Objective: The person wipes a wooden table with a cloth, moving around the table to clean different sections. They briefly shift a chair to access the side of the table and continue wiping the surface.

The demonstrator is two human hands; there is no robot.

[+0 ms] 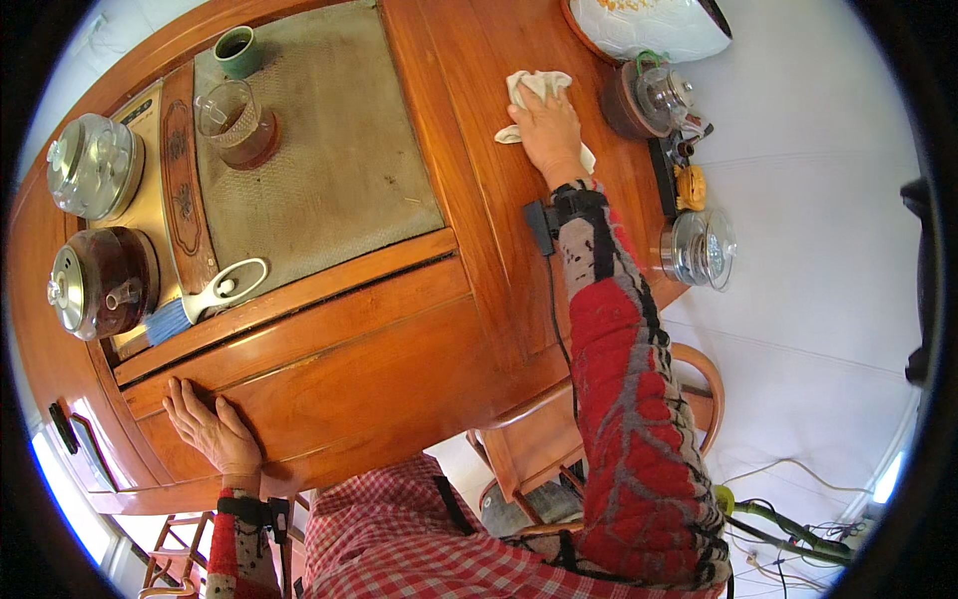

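My right hand (pixel 551 135) reaches to the far right part of the wooden tea table (pixel 369 369) and holds a crumpled white cloth (pixel 539 84) down on the surface. The cloth sticks out past the fingertips and on both sides of the palm. My left hand (pixel 215 429) lies flat on the table's near left part with nothing in it, fingers stretched out. Just beyond it, a blue-bristled brush (pixel 200 302) with a white handle lies across the wooden frame of the table's inset tray.
Two glass kettles (pixel 97 168) (pixel 105 285) stand at the left. On the grey-green tray mat (pixel 329 110) are a glass pitcher (pixel 238 127) of brown liquid and a green cup (pixel 238 52). Teaware (pixel 639 98) and a glass pot (pixel 699 248) line the right edge. A wooden chair (pixel 539 439) stands near.
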